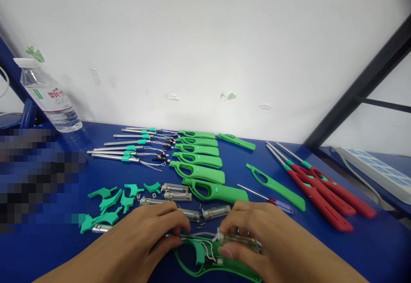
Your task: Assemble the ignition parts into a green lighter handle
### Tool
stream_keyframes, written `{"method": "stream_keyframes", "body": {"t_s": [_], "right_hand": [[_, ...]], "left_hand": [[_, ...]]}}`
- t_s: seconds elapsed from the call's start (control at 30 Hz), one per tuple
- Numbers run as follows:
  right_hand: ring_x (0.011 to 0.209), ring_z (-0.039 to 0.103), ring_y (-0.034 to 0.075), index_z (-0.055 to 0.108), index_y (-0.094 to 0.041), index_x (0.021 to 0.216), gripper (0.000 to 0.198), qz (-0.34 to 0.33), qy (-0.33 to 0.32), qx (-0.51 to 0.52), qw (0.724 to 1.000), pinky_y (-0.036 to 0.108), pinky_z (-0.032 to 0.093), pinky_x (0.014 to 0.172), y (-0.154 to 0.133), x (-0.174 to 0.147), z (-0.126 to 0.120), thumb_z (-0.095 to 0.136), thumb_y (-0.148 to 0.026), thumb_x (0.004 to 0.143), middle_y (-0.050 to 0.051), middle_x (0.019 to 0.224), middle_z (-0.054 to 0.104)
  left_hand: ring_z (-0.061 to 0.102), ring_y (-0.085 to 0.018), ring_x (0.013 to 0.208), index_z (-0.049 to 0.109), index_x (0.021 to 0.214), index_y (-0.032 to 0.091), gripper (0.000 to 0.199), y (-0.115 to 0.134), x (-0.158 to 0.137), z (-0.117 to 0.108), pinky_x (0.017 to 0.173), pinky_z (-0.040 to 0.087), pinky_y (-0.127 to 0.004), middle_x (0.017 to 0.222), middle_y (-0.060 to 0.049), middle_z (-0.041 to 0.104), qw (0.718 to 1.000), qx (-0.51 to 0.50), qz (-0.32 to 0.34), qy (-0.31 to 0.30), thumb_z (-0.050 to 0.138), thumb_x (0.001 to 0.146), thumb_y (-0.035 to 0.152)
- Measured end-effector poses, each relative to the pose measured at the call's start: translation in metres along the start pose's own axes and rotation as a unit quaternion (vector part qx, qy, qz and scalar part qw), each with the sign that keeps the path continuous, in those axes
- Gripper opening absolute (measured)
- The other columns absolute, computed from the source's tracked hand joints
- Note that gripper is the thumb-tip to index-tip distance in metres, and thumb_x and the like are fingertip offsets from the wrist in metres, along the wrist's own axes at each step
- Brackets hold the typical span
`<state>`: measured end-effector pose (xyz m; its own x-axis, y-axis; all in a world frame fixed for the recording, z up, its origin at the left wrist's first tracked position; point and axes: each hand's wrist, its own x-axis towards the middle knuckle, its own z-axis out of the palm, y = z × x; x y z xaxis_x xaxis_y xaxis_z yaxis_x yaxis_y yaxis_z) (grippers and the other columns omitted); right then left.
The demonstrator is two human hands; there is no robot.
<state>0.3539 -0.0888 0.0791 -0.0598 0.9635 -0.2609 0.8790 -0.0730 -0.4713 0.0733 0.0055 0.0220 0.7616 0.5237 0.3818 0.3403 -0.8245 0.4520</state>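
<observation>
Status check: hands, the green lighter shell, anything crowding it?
Both hands, left hand and right hand, on open green lighter shell, wires showing. Clear tubes and tiny screws just beyond.

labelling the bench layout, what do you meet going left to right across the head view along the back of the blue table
Water bottle → metal tubes with wires → stacked green handle shells → screwdriver → single green shell → red lighters → white power strip.

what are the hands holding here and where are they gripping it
Both hands hold one open green lighter shell: the left hand pinches its front end, the right hand presses fingertips on the clear tank in its handle.
</observation>
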Motion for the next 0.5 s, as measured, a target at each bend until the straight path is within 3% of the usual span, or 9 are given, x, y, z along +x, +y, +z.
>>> {"method": "stream_keyframes", "body": {"t_s": [0.1, 0.37, 0.5], "right_hand": [[0.116, 0.085, 0.03, 0.092, -0.039, 0.11, 0.015, 0.041, -0.039, -0.003, 0.998, 0.04, 0.053, 0.096, 0.0, 0.005, -0.001, 0.099, -0.028, 0.101, -0.004, 0.122, 0.093], [0.106, 0.083, 0.026, 0.086, -0.034, 0.103, 0.023, 0.06, -0.06, 0.001, 0.996, 0.036, 0.046, 0.085, 0.001, 0.006, 0.002, 0.104, -0.021, 0.095, -0.005, 0.112, 0.093], [0.108, 0.083, 0.024, 0.087, -0.034, 0.105, 0.023, 0.054, -0.051, 0.002, 0.997, 0.035, 0.047, 0.087, 0.0, 0.006, 0.002, 0.101, -0.016, 0.099, -0.006, 0.113, 0.093]], "left_hand": [[0.088, -0.012, 0.099, 0.08, 0.118, 0.039, 0.02, 0.001, -0.003, 0.002, 0.095, 0.066, -0.016, 0.113, 0.012, 0.088, 1.0, 0.006, -0.004, -0.001, 0.077, 0.113, 0.019], [0.08, -0.009, 0.09, 0.078, 0.11, 0.035, 0.026, 0.001, -0.007, 0.002, 0.085, 0.058, -0.015, 0.105, 0.01, 0.079, 0.999, -0.011, 0.005, -0.05, 0.066, 0.117, 0.013], [0.078, -0.01, 0.104, 0.08, 0.125, 0.037, 0.041, -0.006, -0.015, 0.0, 0.097, 0.057, -0.015, 0.12, 0.008, 0.078, 0.994, -0.008, -0.028, -0.108, 0.063, 0.113, 0.001]]}}
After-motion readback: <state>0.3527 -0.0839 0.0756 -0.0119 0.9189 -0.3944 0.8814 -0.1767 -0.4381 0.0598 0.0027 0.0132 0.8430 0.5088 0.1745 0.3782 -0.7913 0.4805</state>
